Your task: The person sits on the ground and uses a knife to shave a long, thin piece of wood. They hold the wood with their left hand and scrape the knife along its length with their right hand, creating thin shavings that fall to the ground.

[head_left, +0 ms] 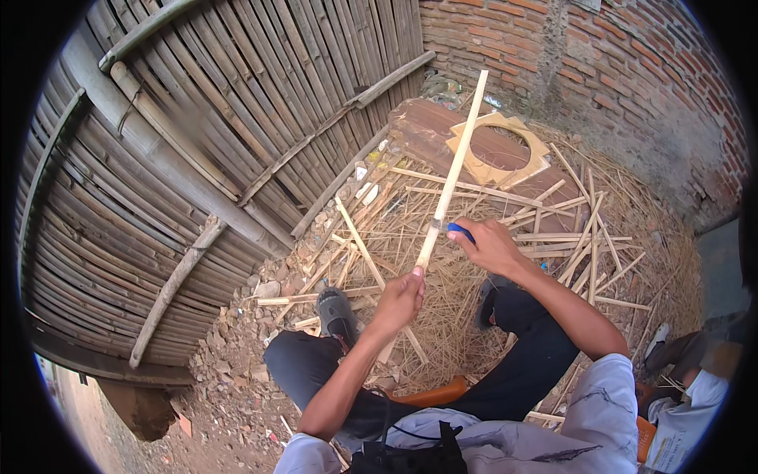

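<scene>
1. A pale, straight bamboo strip, rising from frame centre toward the top, is gripped low by the left hand.
2. A blue-handled knife is clasped against it by the right hand.
3. Bamboo shavings are strewn below; a bamboo fence and brick wall stand beyond.

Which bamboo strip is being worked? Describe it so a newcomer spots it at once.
Start at the brick wall and drop to the litter of bamboo offcuts below it. One long pale bamboo strip rises from that pile, gripped low by the left hand and met midway by the right hand with a blue-handled tool. It alone is lifted.
</scene>
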The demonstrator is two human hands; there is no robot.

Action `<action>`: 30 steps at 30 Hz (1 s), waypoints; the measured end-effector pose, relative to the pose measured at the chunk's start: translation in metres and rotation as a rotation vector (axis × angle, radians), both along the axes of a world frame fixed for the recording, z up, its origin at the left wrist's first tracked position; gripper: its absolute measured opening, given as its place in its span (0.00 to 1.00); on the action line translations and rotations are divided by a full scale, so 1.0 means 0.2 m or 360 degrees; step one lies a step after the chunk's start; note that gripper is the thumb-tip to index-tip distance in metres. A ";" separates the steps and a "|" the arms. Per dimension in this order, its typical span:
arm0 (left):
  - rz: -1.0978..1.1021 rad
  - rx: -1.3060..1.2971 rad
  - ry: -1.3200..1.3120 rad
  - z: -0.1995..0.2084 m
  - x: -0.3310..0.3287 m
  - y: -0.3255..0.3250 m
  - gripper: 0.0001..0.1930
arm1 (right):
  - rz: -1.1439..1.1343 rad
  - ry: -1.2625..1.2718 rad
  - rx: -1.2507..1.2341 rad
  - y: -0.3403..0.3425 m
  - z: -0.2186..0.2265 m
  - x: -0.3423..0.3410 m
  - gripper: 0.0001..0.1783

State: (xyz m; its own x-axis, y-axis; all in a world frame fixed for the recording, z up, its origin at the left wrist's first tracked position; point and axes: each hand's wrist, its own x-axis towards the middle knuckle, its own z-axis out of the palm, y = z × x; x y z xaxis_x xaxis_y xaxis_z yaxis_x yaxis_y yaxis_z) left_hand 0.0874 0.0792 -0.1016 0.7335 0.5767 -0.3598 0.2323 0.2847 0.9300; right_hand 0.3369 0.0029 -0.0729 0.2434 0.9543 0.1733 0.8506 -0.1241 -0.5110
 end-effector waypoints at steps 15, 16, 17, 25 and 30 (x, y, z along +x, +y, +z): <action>-0.0196 0.0257 0.0183 -0.13 -0.45 -0.12 0.29 | -0.0614 0.1431 0.0253 -0.03 -0.06 0.54 0.28; -0.0175 0.0249 0.0173 -0.14 -0.43 -0.13 0.29 | -0.0556 0.1531 0.0278 -0.03 -0.06 0.49 0.27; -0.0155 0.0240 0.0162 -0.14 -0.41 -0.14 0.29 | -0.0523 0.1587 0.0250 -0.02 -0.05 0.45 0.27; -0.0208 0.0191 0.0184 -0.05 -0.35 -0.19 0.26 | -0.0424 0.1631 0.0230 -0.01 0.08 0.21 0.19; -0.0034 0.0751 0.0220 -0.02 -0.29 -0.19 0.21 | -0.0531 0.1534 0.0296 -0.02 0.09 0.16 0.20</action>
State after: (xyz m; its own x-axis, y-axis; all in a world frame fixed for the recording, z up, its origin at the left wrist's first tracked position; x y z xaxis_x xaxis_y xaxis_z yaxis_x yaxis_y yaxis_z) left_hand 0.0298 0.0406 -0.1063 0.7108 0.6854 -0.1580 0.3640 -0.1663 0.9164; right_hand 0.3680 -0.0018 -0.0552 0.6041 0.7909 -0.0973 0.0073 -0.1276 -0.9918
